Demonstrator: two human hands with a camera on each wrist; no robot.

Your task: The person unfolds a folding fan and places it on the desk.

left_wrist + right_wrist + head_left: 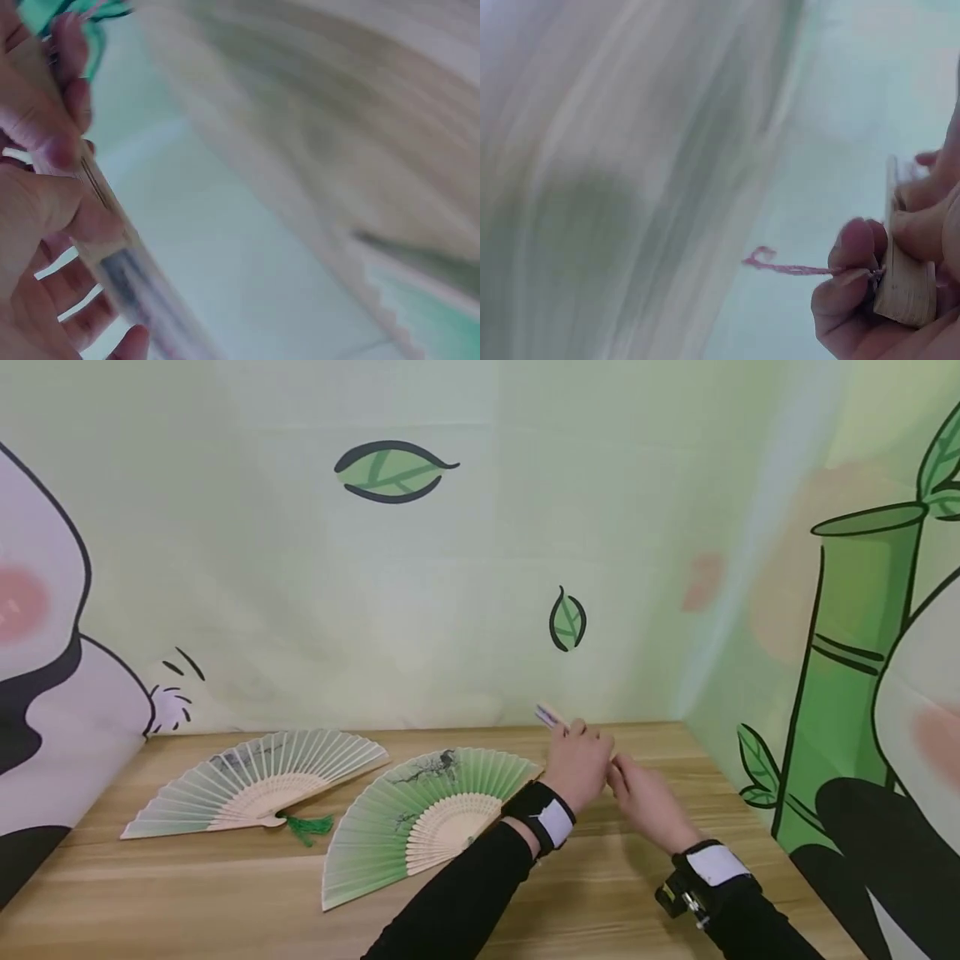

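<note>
A folded hand fan (551, 717) is gripped in my left hand (581, 764), its far tip poking out above the knuckles in the head view. Close beside it, at the fan's base, is my right hand (648, 802). In the left wrist view the closed fan (146, 289) runs diagonally, with bare wooden ribs near the hands and a patterned leaf below. The right wrist view shows the wooden rib ends (907, 289) between the fingers. From fingertips pinched at that end, a thin pink looped cord (795, 268) sticks out.
Two spread fans lie on the wooden table (187, 902): a pale green one (300, 777) at left with a green tassel (309, 829), and a brighter green one (390, 827) partly behind the left forearm. A printed cloth backdrop (480, 568) rises behind and at the sides.
</note>
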